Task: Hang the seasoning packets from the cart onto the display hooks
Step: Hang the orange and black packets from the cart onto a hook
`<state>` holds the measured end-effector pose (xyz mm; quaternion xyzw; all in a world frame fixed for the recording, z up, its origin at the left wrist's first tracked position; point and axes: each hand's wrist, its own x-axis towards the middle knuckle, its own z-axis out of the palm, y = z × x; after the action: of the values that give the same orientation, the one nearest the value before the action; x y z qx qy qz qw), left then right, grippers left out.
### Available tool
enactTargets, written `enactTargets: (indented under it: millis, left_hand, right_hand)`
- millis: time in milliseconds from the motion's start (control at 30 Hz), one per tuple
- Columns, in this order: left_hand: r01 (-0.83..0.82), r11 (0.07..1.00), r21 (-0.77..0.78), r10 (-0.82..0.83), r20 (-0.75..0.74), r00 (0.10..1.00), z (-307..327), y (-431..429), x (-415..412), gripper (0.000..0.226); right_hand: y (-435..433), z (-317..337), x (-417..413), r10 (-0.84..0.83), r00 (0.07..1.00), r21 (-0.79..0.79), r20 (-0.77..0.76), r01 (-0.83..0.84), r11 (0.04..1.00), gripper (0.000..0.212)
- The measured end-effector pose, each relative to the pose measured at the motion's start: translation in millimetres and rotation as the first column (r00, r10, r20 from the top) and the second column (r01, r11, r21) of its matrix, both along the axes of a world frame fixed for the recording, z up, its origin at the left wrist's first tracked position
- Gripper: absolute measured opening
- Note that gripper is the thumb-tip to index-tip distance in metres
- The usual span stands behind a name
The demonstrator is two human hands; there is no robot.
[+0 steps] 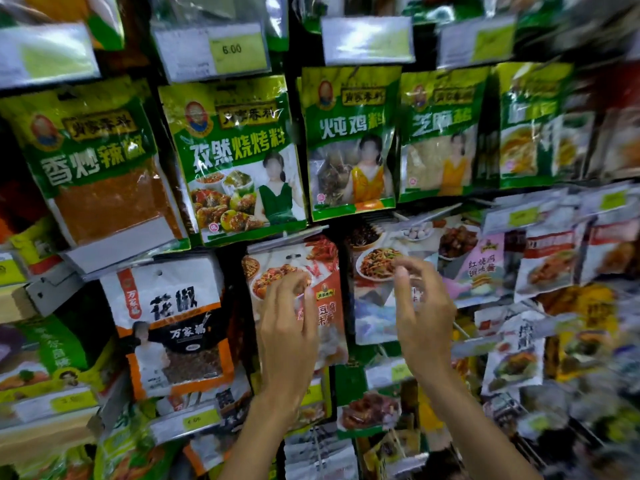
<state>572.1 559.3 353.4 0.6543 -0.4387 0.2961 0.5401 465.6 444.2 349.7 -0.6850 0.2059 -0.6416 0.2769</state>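
A red and white seasoning packet hangs from a display hook at the centre of the rack. My left hand is raised in front of it, with slightly bent fingertips touching its face below the hanger hole. My right hand hovers in front of the neighbouring pale packet with food pictures. Its fingers are loosely curled and I see nothing between them. The cart is out of view.
Green packets fill the row above, under price tags. A white and orange peppercorn packet hangs to the left. More packets and tag strips crowd the right side and the rows below, blurred.
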Motion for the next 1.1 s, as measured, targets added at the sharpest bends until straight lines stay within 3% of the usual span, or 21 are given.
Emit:
enactTargets:
  millis: [100,200,367,533,667,800,900,967,1100]
  left_hand:
    - [0.097,0.992,-0.087,-0.092,0.058,0.994,45.5,-17.4,-23.3,0.030]
    - [0.208,0.977,-0.043,-0.205,0.064,0.977,87.4,-43.2,-48.1,0.024]
    - [0.373,0.927,0.044,-0.374,0.012,0.927,133.3,-105.4,-89.3,0.022]
    - [0.364,0.928,0.075,-0.357,-0.098,0.929,152.0,-188.5,-128.4,0.018]
    - [0.283,0.948,0.145,-0.246,-0.226,0.942,155.9,-253.6,-145.8,0.024]
    - [0.194,0.949,0.249,-0.120,-0.286,0.951,150.6,-299.6,-146.2,0.062]
    - [0.167,0.948,0.270,-0.061,-0.362,0.930,146.5,-322.0,-142.6,0.077]
    - [0.168,0.957,0.238,-0.059,-0.408,0.911,144.5,-331.8,-139.4,0.081]
    - [0.187,0.970,0.157,-0.100,-0.443,0.891,139.1,-340.8,-131.5,0.079]
  right_hand:
    - [-19.0,40.4,-36.1,-0.081,0.993,-0.117,0.086,0.091,0.989,0.020]
    - [-44.3,75.4,-66.0,-0.131,0.984,-0.184,0.124,0.153,0.971,0.021]
    - [-110.4,109.5,-101.9,-0.091,0.993,-0.143,0.070,0.101,0.985,0.022]
    - [-198.0,128.1,-128.4,-0.096,0.995,-0.109,0.024,0.098,0.989,0.018]
    - [-267.6,143.9,-129.9,-0.104,0.990,-0.124,-0.090,0.093,0.988,0.025]
    - [-313.9,152.8,-119.6,0.139,0.968,0.043,-0.210,-0.133,0.990,0.050]
    - [-326.5,151.7,-114.6,0.394,0.900,0.191,-0.184,-0.361,0.913,0.080]
    - [-330.2,149.9,-111.9,0.513,0.843,0.178,-0.162,-0.487,0.855,0.077]
    - [-337.2,150.8,-110.6,0.545,0.824,0.042,-0.153,-0.545,0.837,0.063]
